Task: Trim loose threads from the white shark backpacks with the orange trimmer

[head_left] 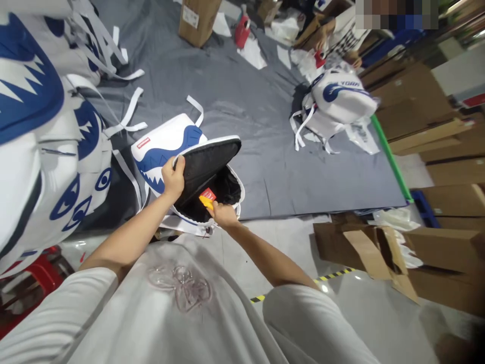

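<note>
Head view looks down on a white backpack with a blue shark-mouth print [166, 146], lying on the near edge of a grey floor sheet [246, 101], its main compartment unzipped. The left hand [173, 178] is closed on the rim of the black-lined front flap [206, 162], thumb over the edge, holding it lifted so the mouth stays open. The right hand [224, 215] pinches a small red and yellow tag [206, 198] just at the opening, fingers narrow around it.

The backpack looks soft and light, probably a padded shell that folds and sags where it is not supported; the flap seems the stiffest part, and its piped rim appears to be the natural place to grip. The tag is thin and light, and I judge a fingertip pinch enough for it.

Inside the compartment only dark lining shows; I cannot tell whether anything else lies in it.

More backpacks of the same print [45, 151] are heaped to the left with loose white straps [129, 114]. Another backpack [343, 96] sits farther off on the sheet, near another person's hands [322, 45]. Flattened cardboard boxes [397, 253] lie at the right.
</note>
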Demonstrator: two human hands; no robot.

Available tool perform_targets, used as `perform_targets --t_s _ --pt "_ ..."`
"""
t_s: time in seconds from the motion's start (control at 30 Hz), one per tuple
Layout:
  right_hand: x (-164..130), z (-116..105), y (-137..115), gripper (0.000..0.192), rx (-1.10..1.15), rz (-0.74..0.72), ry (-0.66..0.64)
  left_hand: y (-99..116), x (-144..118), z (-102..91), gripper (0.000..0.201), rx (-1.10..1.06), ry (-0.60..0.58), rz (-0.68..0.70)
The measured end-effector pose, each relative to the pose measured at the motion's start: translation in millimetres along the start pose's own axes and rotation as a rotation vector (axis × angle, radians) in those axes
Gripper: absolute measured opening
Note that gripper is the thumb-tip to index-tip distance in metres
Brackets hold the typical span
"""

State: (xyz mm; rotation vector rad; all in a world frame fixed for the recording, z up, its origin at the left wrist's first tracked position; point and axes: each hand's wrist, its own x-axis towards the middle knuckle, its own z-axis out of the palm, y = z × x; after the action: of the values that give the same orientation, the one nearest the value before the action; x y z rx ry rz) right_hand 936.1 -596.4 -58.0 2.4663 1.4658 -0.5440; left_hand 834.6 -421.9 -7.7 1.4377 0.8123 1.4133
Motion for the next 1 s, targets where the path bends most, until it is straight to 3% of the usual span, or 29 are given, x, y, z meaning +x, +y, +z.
perform_targets --t_s 0.1,0.27,0.4,0.63,0.73,0.87,1.0 --pt "21 8 3 0.047 0.086 0.028 0.054 -4 2 -3.9 0.051 0.036 0.028 -0.008" --pt "29 23 -4 0.060 0.232 0.300 0.113 -16 17 -11.3 0.056 0.087 0.116 -0.011" --pt "26 21 -2 0.047 0.342 0.200 0.116 -17 20 -5.8 0.055 0.111 0.089 0.016" --pt "7 4 -4 0.044 0.388 0.088 0.077 -2 17 1.1 0.051 0.139 -0.010 0.094" --pt "5 -22 2 0.043 0.403 0.042 0.041 10 16 1.5 0.052 0.176 -0.140 0.184" --pt "10 -85 45 0.046 0.396 0.056 -0.074 26 11 7.0 0.050 0.193 -0.358 0.345" --pt "-3 -138 97 0.046 0.173 0.287 -0.334 32 7 12.1 0.050 0.179 -0.409 0.355"
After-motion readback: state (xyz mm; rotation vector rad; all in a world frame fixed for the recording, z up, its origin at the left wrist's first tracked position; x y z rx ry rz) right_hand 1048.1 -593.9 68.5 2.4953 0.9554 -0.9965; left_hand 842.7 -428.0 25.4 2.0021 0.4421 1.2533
